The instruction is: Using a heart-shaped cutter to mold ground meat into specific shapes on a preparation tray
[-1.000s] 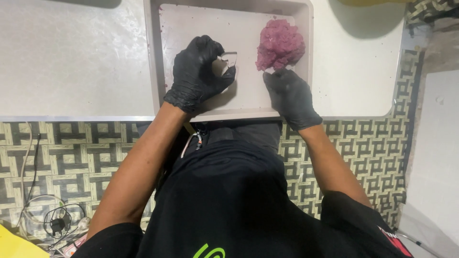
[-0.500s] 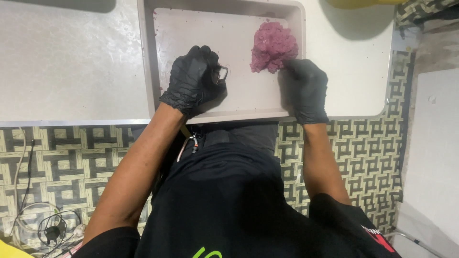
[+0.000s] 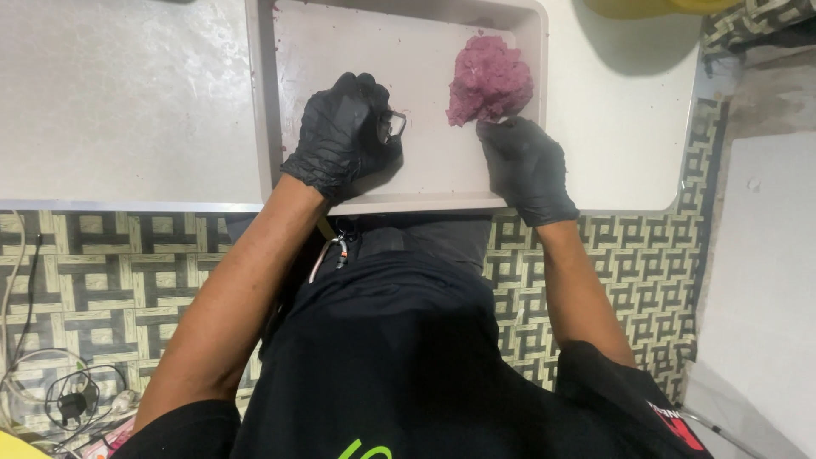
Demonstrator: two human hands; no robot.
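Observation:
A shallow beige tray [image 3: 425, 200] lies on a white table. A lump of pink-purple minced meat [image 3: 490, 81] sits in the tray's far right corner. My left hand [image 3: 344, 136], in a black glove, is closed around a small metal ring-shaped tool [image 3: 394, 125] over the middle of the tray. My right hand [image 3: 523, 166], also gloved in black, rests at the tray's right side, its fingertips touching the near edge of the meat lump. What the fingertips pinch is hidden.
The white table [image 3: 127, 102] runs left and right of the tray. A yellow object [image 3: 646, 7] stands at the far right edge. Patterned floor [image 3: 110, 255] lies below, with cables [image 3: 51, 391] at the lower left and a grey slab [image 3: 756, 280] at the right.
My right hand has moved up from the tray's near edge to the meat lump. The left hand has stayed over the tray with the metal tool.

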